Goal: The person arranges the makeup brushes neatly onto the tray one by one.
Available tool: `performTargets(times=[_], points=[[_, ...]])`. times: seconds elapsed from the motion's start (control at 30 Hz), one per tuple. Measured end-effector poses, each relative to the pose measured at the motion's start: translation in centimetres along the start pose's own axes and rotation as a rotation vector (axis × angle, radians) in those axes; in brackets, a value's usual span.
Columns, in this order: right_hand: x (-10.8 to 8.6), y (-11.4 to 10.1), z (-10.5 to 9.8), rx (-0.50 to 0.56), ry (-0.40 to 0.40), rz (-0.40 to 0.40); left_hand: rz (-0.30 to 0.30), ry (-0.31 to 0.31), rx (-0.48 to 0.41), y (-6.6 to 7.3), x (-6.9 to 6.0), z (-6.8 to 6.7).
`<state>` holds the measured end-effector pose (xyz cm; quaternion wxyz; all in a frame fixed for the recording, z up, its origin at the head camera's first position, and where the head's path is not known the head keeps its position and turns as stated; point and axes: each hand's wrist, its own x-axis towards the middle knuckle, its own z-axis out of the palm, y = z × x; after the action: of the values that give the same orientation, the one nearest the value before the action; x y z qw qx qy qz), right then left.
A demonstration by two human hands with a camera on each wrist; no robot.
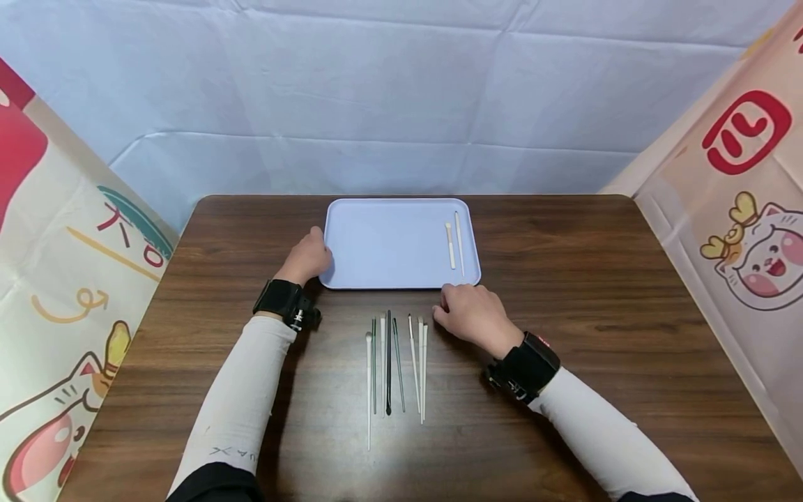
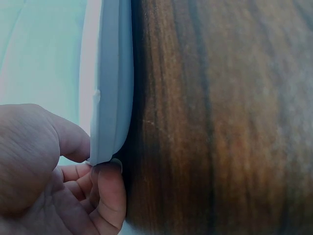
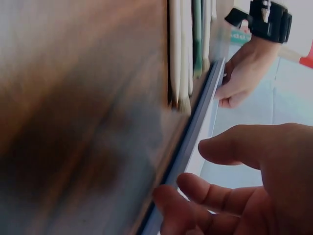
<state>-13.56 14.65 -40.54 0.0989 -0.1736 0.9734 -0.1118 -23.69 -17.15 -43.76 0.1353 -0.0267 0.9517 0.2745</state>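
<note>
Dark red characters (image 1: 114,224) are printed on the left cloth (image 1: 37,265); lettering on the left sleeve (image 1: 228,404) can be only partly read. By the left hand (image 1: 307,256), the tray (image 1: 383,244) is pinched at 9 o'clock, thumb above, fingers curled beneath. 8 brushes (image 1: 388,362) are laid at the tray's 6 o'clock; 2 are placed inside at 3 o'clock. Near its 5 o'clock corner, the right hand's (image 1: 477,317) fingers are loosely curled, parted from the thumb, nothing seen gripped.

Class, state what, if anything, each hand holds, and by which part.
The left hand pinches the pale-blue, shallow rectangular tray by its left rim; the right hand holds nothing.
</note>
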Motion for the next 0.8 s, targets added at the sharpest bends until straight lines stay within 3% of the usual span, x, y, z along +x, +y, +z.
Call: performTargets(times=[0.43,0.8], points=[[-3.4,-2.0,1.3,-0.029,-0.023,-0.050,-0.006,-0.005,-0.002,0.0,0.1,0.0],[-4.8,-3.2,2.2,-0.059,-0.062,-0.058,0.006,-0.002,-0.014,-0.1,0.1,0.1]])
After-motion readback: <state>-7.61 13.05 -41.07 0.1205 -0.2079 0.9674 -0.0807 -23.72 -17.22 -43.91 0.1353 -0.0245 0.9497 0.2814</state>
